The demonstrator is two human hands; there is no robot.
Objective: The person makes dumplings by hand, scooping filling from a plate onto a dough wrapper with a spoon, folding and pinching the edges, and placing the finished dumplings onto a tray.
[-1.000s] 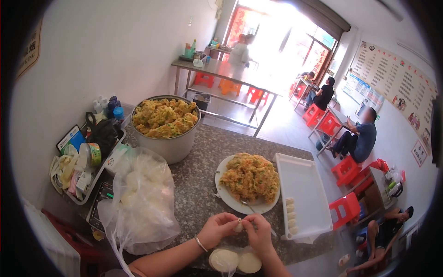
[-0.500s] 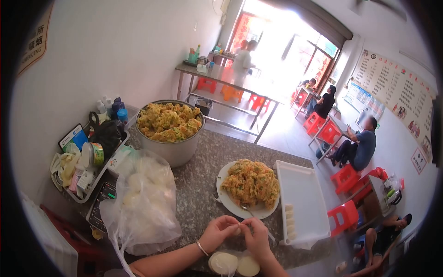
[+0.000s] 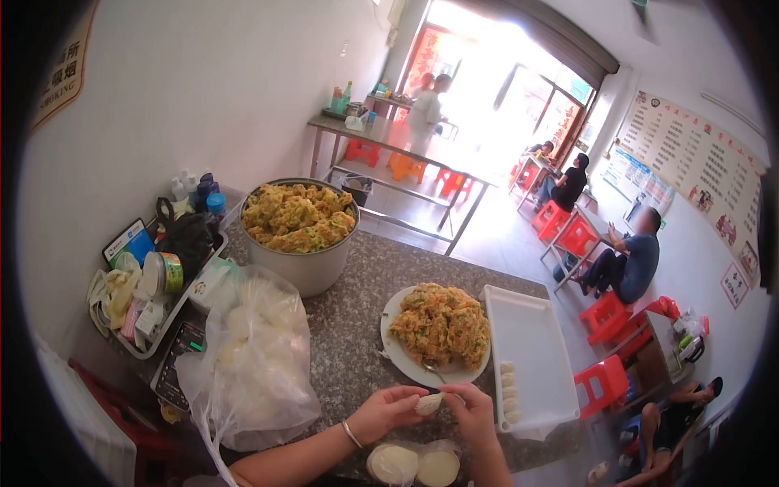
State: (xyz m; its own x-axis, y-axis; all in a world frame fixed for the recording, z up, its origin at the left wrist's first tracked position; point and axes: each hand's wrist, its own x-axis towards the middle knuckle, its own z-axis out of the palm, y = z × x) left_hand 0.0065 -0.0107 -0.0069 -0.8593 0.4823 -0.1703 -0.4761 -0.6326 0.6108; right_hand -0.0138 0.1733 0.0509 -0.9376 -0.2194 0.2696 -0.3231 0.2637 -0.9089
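A pale folded dumpling [image 3: 428, 404] is held between my two hands, above the counter's front part. My left hand [image 3: 395, 408], with a bracelet at the wrist, pinches its left end. At its other end, the fingers of my right hand [image 3: 470, 410] are closed on the dumpling. Just beyond lies a white plate [image 3: 392, 351] heaped with orange-and-green filling [image 3: 438, 323], and a spoon [image 3: 436, 372] rests at its near rim. Round dough wrappers [image 3: 394, 463] lie in plastic below my hands. Several finished dumplings [image 3: 509, 392] line the left side of a white tray [image 3: 535, 357].
A big metal pot [image 3: 302, 272] full of filling stands behind on the speckled counter [image 3: 357, 325]. Left of it are a plastic bag [image 3: 264, 365] of wrappers, a scale [image 3: 180, 365] and a cluttered tray [image 3: 154, 345]. Several people sit on red stools [image 3: 604, 318] beyond.
My hands have lifted slightly and moved a bit apart to the right. The dumpling between them, mostly covered by fingers before, now shows plainly.
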